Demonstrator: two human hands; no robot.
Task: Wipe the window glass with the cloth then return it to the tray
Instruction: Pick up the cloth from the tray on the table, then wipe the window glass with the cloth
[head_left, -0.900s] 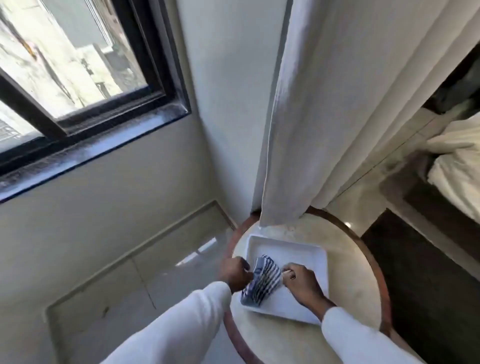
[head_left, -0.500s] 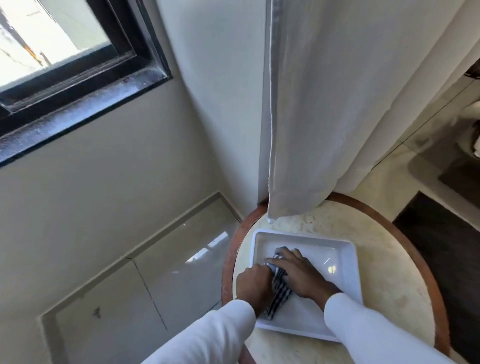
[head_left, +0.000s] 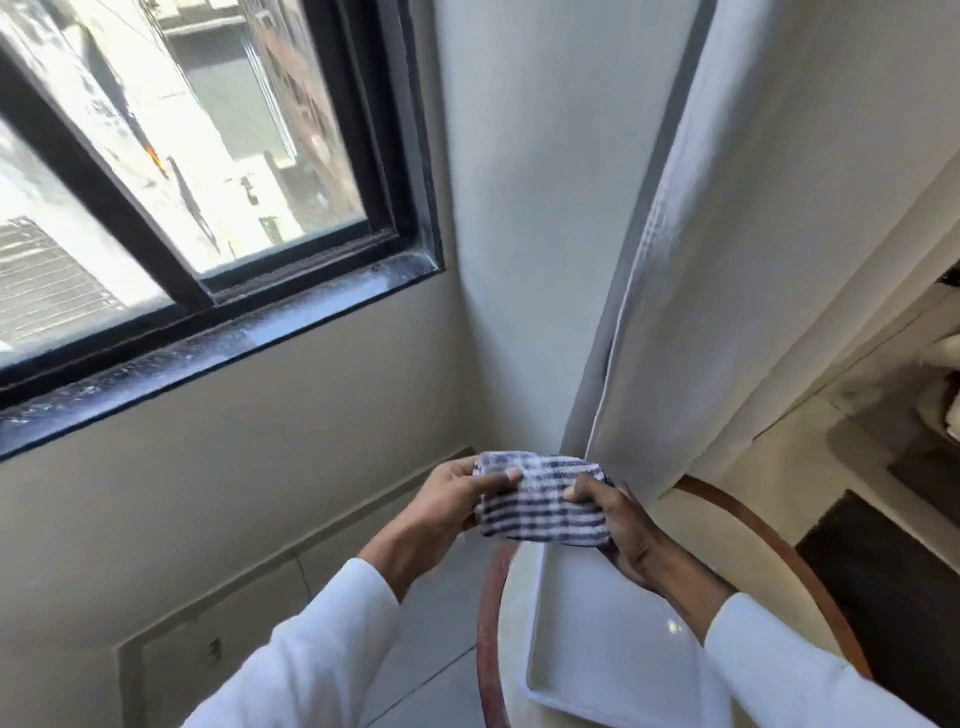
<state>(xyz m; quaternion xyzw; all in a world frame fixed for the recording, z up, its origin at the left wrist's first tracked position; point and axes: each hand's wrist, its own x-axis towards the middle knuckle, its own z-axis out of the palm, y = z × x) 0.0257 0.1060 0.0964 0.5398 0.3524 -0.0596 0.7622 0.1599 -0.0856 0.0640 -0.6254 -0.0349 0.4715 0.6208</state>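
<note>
A folded blue-and-white checked cloth is held up in the air between both hands. My left hand pinches its left end with thumb on top. My right hand grips its right end from below. The white tray lies underneath on the round table and has nothing in it. The window glass, in a black frame, fills the upper left, well above and left of the cloth.
A round marble-topped table with a brown wooden rim stands at the lower right. A white curtain hangs over its far edge. The black window sill juts from the beige wall. Tiled floor lies below left.
Both hands lifted the cloth out of the tray and raised it above the table's far edge. The view tilted up, bringing more of the window in.
</note>
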